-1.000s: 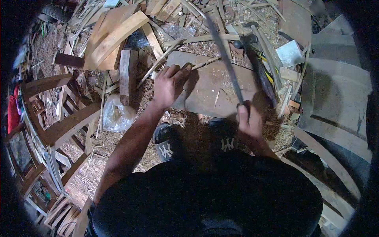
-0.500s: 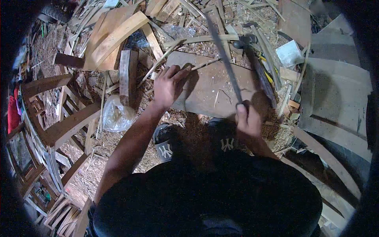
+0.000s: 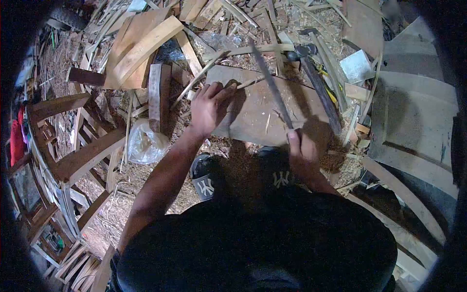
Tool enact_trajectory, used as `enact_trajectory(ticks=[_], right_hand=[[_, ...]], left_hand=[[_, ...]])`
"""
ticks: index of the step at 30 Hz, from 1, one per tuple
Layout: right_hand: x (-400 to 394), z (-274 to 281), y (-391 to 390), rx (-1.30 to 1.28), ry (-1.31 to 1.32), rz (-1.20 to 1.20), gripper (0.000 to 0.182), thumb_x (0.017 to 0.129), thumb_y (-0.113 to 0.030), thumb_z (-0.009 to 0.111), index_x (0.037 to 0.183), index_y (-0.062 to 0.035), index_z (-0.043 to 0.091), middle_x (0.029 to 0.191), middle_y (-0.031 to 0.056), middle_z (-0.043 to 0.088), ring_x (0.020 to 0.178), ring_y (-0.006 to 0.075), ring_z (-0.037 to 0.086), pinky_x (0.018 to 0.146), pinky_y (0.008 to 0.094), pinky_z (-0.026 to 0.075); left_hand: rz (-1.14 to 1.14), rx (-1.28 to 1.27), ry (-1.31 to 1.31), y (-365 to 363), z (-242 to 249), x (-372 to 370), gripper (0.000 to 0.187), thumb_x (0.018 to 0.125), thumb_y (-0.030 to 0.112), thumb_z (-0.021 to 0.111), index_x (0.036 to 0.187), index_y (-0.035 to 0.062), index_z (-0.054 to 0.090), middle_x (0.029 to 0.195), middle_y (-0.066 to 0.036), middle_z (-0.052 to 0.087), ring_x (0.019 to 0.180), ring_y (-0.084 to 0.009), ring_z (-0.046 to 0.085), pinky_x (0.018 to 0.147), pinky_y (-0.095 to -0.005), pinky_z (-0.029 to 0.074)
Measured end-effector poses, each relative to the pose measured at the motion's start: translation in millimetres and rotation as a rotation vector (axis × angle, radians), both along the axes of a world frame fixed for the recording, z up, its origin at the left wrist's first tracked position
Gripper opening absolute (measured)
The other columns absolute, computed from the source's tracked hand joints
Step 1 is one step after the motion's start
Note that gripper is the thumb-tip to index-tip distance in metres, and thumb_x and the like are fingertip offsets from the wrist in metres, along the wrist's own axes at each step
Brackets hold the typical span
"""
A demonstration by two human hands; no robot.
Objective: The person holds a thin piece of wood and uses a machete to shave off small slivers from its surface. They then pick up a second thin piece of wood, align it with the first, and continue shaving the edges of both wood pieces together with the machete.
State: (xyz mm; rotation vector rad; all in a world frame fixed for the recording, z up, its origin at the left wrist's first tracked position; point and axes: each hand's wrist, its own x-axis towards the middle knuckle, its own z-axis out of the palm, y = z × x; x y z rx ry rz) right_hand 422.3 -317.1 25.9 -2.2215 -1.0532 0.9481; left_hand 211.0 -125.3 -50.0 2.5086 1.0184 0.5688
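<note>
Pinching thin stick (image 3: 252, 82) over far side of board (image 3: 245, 119) with left hand (image 3: 204, 109), clutching long blade (image 3: 272, 85) by board's near edge with right hand (image 3: 304, 146), seemingly partway, remainder unclear.

The long tool (image 3: 272, 85) was blurred along its length—whether its edge had teeth could not be told—and the right hand (image 3: 302, 146) hid its grip. The left hand (image 3: 206, 108) covered the near end of the thin stick (image 3: 252, 82), and its fingertips were too indistinct to separate. The dark shirt (image 3: 258, 238) blocked the person's legs, while the right sandal (image 3: 280, 178) sank into shadow, its outline unclear. Whatever lay inside the plastic bag (image 3: 146, 142) was unreadable. The dark rim of the view cut off the red cloth (image 3: 17, 141) and the panelled board (image 3: 418, 117).
</note>
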Motion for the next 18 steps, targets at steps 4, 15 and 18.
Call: enact_trajectory(ticks=[4, 15, 18], right_hand=[[13.6, 21.7, -0.2, 0.158, 0.239, -0.128, 0.021, 0.099, -0.025, 0.052, 0.102, -0.0049, 0.057, 0.075, 0.0077, 0.056, 0.069, 0.0210, 0.057, 0.062, 0.0373, 0.047], [13.7, -18.0, -0.4, -0.314, 0.254, -0.190, 0.055, 0.104, -0.051, 0.045, 0.084, -0.0033, 0.064, 0.067, 0.0053, 0.060, 0.061, 0.0185, 0.061, 0.058, 0.0349, 0.047], [22.0, -1.7, 8.8, -0.214, 0.390, -0.283, 0.060, 0.104, -0.055, 0.042, 0.078, -0.0051, 0.062, 0.061, 0.0015, 0.054, 0.050, 0.0116, 0.050, 0.050, 0.0291, 0.040]], left_hand=[[-0.003, -0.005, -0.017, -0.6, 0.5, 0.6, 0.041, 0.080, 0.015, 0.071, 0.120, 0.0211, 0.071, 0.091, -0.006, 0.061, 0.082, -0.0291, 0.061, 0.070, -0.0411, 0.050], [0.006, -0.026, 0.016, -1.0, 2.2, -0.6, 0.036, 0.081, 0.017, 0.072, 0.116, 0.0215, 0.073, 0.093, -0.006, 0.060, 0.089, -0.0276, 0.059, 0.075, -0.0401, 0.050], [0.011, -0.003, -0.028, 2.4, 5.0, 1.3, 0.038, 0.083, 0.015, 0.071, 0.120, 0.0197, 0.072, 0.101, -0.008, 0.065, 0.087, -0.0314, 0.062, 0.078, -0.0416, 0.052]])
